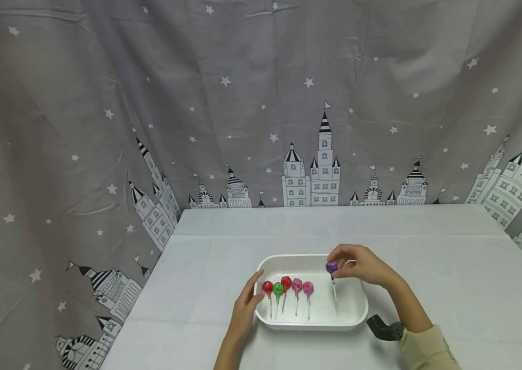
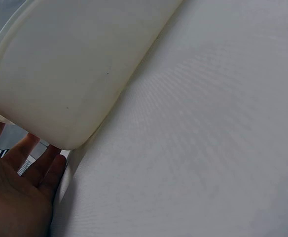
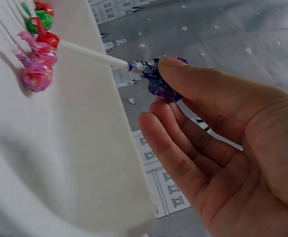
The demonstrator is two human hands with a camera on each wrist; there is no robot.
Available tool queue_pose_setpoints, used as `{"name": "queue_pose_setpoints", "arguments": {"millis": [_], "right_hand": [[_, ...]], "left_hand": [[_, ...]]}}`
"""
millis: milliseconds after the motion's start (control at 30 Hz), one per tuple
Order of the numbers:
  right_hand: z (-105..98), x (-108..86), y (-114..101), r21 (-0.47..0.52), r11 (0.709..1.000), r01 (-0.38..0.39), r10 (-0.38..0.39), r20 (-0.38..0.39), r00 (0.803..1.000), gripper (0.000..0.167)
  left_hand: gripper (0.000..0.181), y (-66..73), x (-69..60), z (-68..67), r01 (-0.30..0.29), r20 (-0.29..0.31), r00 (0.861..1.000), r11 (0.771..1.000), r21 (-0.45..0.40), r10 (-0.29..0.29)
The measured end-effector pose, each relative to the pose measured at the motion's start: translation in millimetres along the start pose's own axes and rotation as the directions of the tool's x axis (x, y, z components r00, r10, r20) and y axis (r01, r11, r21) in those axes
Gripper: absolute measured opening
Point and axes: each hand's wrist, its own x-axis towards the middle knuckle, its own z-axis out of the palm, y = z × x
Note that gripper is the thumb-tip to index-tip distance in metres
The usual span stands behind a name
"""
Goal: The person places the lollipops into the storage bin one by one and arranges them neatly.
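A white tray [image 1: 284, 326] holds a row of lollipops: a red one [image 1: 267, 287], a green one [image 1: 277, 289], another red one [image 1: 286, 281] and two pink ones, the nearer-right pink one [image 1: 308, 288] ending the row. Over the tray's right part, my right hand [image 1: 358, 264] pinches a purple lollipop [image 3: 163, 86] by its wrapped head between thumb and fingers, its white stick [image 3: 92, 53] pointing down. The other fingers of that hand are loosely bent. My left hand [image 1: 244, 306] grips the tray's left end, thumb at the rim, fingers against the outer wall [image 2: 60, 118].
The tray stands on a white-covered table [image 1: 214, 267]. A black curved object [image 1: 383, 329] is at the right wrist, by the beige sleeve [image 1: 429, 349]. Behind the table hangs a grey curtain [image 1: 242, 103] printed with castles and stars.
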Motion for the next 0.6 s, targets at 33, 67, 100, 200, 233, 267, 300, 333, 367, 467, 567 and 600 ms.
{"name": "queue_pose_setpoints", "arguments": {"millis": [33,67,100,200,233,267,300,333,367,467,567,600], "right_hand": [[3,1.7,1,-0.004,1.000,0.002,-0.002,0.006,1.000,0.031],[5,3.2,2,-0.005,1.000,0.005,-0.005,0.011,1.000,0.031],[7,4.4,3,-0.008,1.000,0.005,-0.005,0.015,1.000,0.031],[13,6.5,7,-0.026,1.000,-0.007,0.007,0.016,1.000,0.029],[14,6.9,8,-0.030,0.999,-0.011,0.011,0.016,1.000,0.029],[16,7.1,10,-0.035,0.999,-0.014,0.015,0.017,1.000,0.029],[18,7.5,11,-0.040,0.999,-0.017,0.018,0.018,1.000,0.028],[19,7.8,12,-0.047,0.999,-0.018,0.019,0.019,1.000,0.028],[20,8.0,13,-0.050,0.999,-0.017,0.018,0.021,1.000,0.027],[24,9.2,17,-0.065,0.998,-0.008,0.010,0.027,1.000,0.026],[28,9.5,17,-0.095,0.995,0.007,-0.004,0.030,1.000,0.026],[29,9.5,17,-0.107,0.994,0.011,-0.008,0.030,1.000,0.025]], "left_hand": [[0.050,1.4,-0.2,-0.2,-0.001,0.002,1.000,1.000,-0.004,0.001],[0.050,3.2,-0.1,-0.4,0.003,0.004,1.000,1.000,-0.008,-0.003],[0.050,7.6,-1.1,-0.5,-0.002,0.007,1.000,1.000,-0.011,0.002],[0.049,21.8,-4.4,0.2,0.008,0.016,1.000,1.000,-0.011,-0.008],[0.049,27.1,-5.5,0.4,0.012,0.018,1.000,1.000,-0.003,-0.012],[0.049,31.2,-6.5,0.6,0.017,0.020,1.000,1.000,0.002,-0.017],[0.049,34.3,-7.3,0.8,0.019,0.021,1.000,1.000,0.007,-0.019],[0.049,35.0,-7.2,0.8,0.024,0.021,0.999,1.000,0.013,-0.025],[0.049,31.9,-6.2,0.8,0.029,0.020,0.999,1.000,0.009,-0.029],[0.050,16.3,-2.8,0.4,0.027,0.012,1.000,1.000,0.003,-0.027],[0.051,0.8,-0.1,0.4,0.011,0.004,1.000,1.000,-0.005,-0.011],[0.050,-0.7,-0.2,0.6,0.005,0.003,1.000,1.000,-0.001,-0.005]]}}
